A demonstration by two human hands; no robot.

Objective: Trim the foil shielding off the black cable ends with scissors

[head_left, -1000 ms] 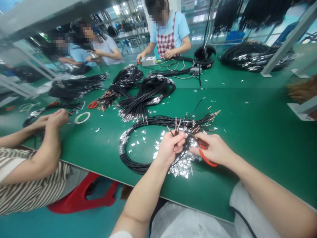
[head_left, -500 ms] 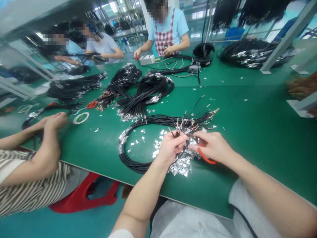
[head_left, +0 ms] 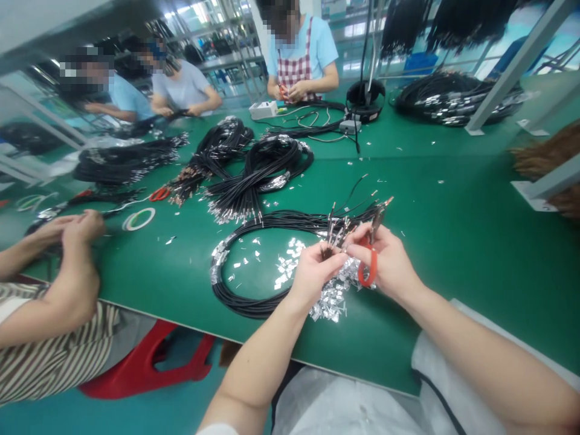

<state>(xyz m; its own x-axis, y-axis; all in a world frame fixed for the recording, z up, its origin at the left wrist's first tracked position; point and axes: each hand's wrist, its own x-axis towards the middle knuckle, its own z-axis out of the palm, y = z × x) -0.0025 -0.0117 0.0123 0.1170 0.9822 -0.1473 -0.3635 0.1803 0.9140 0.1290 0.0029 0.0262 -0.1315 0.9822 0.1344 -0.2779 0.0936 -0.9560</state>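
My left hand (head_left: 316, 273) pinches a bunch of black cables (head_left: 333, 232) just behind their metal-tipped ends. My right hand (head_left: 385, 258) is beside it, gripping red-handled snips (head_left: 368, 269) with their metal jaws (head_left: 376, 225) pointing up among the cable ends. The rest of the cables form a large loop (head_left: 254, 304) on the green table mat (head_left: 453, 241). Silver foil scraps (head_left: 333, 296) lie in a heap under my hands, and my fingers hide the snips' pivot.
Several black cable bundles (head_left: 258, 175) lie across the mat, with red scissors (head_left: 159, 194) and a tape roll (head_left: 138, 219) among them. A co-worker's hands (head_left: 67, 232) work at the left. More co-workers sit at the far side. A metal post (head_left: 512, 66) stands at the far right.
The snips have swung from lying low under my right hand to standing upright in it. My hands have drawn closer together, and the whole view has shifted slightly.
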